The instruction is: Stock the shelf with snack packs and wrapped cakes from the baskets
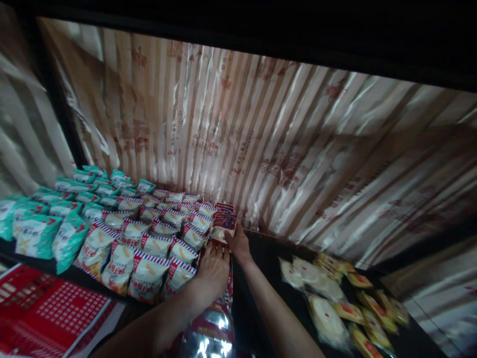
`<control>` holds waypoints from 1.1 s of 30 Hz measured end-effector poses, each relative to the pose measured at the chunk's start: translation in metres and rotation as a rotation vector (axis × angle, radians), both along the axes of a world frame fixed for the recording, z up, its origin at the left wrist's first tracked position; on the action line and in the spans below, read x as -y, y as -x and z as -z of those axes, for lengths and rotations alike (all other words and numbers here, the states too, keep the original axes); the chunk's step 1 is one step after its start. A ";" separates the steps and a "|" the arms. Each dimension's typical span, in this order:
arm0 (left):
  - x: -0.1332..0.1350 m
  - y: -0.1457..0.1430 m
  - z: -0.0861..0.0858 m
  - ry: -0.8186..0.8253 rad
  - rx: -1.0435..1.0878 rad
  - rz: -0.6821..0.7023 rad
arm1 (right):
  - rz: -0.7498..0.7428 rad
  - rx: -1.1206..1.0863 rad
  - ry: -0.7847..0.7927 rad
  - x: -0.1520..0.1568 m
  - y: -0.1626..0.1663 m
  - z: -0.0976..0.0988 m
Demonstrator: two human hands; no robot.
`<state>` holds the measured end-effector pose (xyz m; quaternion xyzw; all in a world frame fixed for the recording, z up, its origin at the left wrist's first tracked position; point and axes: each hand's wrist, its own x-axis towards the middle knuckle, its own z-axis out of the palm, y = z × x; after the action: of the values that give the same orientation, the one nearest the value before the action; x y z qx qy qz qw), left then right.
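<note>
A dark red snack packet (224, 222) with a pale lower part stands at the back of the black shelf, close to the lined wall. My right hand (239, 243) grips its right side, the thumb across its front. Just below, my left hand (214, 271) lies palm down with fingers stretched forward, their tips at the packet's lower edge. Another dark red packet (225, 206) shows behind the held one. Beneath and in front of my left hand runs a shiny dark red package (212, 328), partly covered by the forearm.
Rows of white bags with red-and-blue striped tops (149, 271) stand left of my hands, with teal bags (39, 233) farther left. A red plastic crate (55, 313) fills the lower left. Round pale packs (328, 318) and yellow packets (376, 325) lie on the right.
</note>
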<state>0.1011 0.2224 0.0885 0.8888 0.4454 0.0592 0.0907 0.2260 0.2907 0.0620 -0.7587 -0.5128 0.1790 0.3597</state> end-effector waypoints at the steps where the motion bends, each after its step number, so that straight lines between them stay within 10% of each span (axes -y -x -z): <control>1: -0.003 -0.001 0.001 -0.006 -0.007 0.002 | 0.004 0.031 0.001 -0.002 0.002 -0.001; 24: -0.017 -0.003 0.006 -0.020 0.060 0.008 | 0.042 0.341 0.231 -0.002 0.010 -0.007; 33: 0.019 0.009 -0.016 -0.081 0.174 0.079 | 0.026 0.152 -0.098 0.041 0.001 -0.005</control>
<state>0.0926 0.2033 0.1044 0.9000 0.3977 0.1505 0.0954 0.2248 0.2501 0.0667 -0.7581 -0.5369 0.0907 0.3588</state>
